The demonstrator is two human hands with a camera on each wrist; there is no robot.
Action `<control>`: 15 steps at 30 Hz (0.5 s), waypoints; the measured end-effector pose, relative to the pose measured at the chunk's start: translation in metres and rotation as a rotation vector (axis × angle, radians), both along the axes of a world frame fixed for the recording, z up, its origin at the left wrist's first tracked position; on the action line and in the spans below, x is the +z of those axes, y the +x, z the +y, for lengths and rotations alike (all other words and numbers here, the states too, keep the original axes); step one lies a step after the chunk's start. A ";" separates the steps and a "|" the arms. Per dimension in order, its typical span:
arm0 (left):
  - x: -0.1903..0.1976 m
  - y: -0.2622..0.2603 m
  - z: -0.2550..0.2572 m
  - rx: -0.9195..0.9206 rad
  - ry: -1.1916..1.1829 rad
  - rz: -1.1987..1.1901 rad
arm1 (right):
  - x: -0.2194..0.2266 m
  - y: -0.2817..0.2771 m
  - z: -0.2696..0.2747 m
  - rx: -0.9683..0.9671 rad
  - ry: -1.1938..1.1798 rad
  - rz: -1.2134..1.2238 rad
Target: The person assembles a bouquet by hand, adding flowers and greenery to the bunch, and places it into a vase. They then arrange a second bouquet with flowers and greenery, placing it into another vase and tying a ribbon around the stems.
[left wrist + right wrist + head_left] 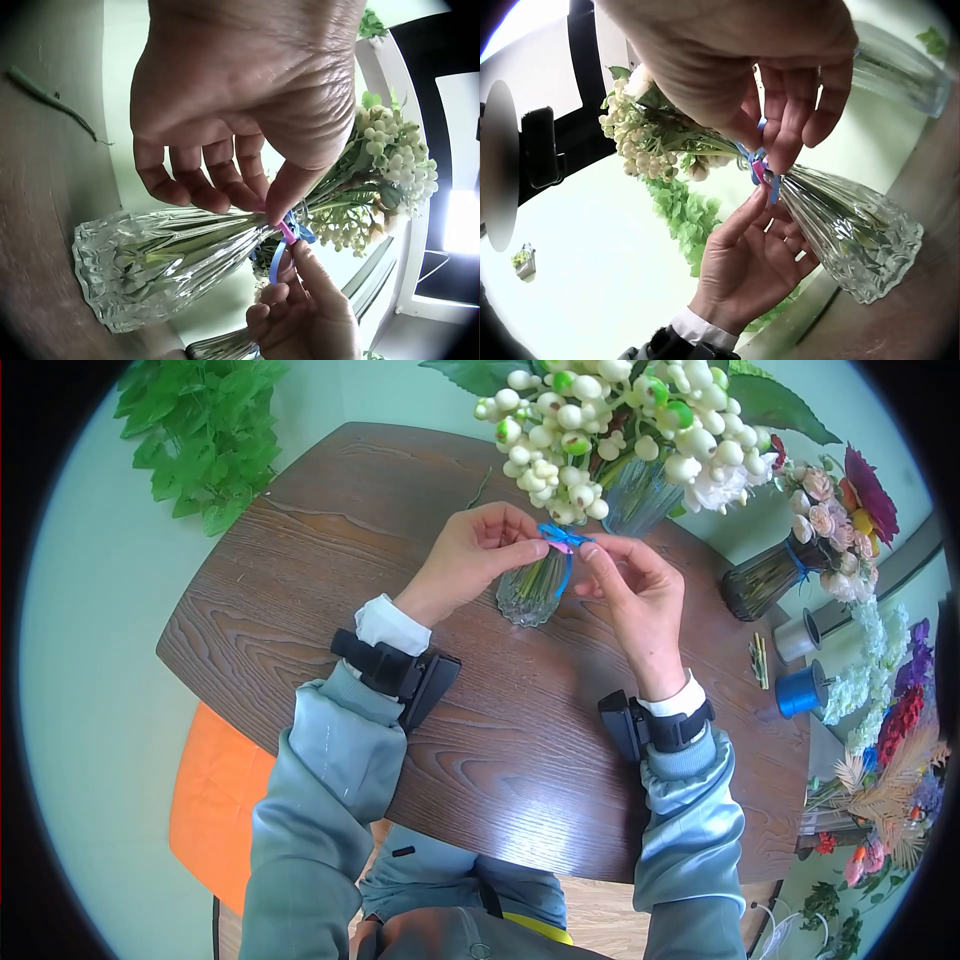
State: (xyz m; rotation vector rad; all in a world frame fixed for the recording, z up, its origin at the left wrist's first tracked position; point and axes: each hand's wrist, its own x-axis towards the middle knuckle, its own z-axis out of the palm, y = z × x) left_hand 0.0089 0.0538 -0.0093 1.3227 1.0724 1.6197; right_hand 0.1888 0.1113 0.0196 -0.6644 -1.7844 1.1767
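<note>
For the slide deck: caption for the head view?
Both hands pinch a blue ribbon at a glass vase's neck.

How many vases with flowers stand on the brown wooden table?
3: the clear ribbed glass vase between the hands, a second clear glass vase behind it, and a dark glass vase at the right edge. Others may be hidden beyond the table.

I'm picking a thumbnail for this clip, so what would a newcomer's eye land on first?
First, the two hands meeting mid-table: the left hand and right hand both pinch a thin blue ribbon at the neck of a clear ribbed glass vase. Above it spreads a big cluster of white and green artificial berries, standing out against the dark wooden table.
</note>
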 end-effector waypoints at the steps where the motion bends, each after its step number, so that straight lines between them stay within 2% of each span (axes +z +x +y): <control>1: 0.000 0.000 0.000 0.000 0.001 -0.001 | 0.000 0.000 0.000 -0.005 -0.009 0.021; 13: 0.003 0.012 0.001 -0.005 0.013 -0.008 | -0.008 -0.005 0.002 -0.006 0.088 0.024; 15: 0.002 0.014 0.002 0.059 0.027 -0.039 | -0.007 -0.005 0.001 -0.007 0.080 0.011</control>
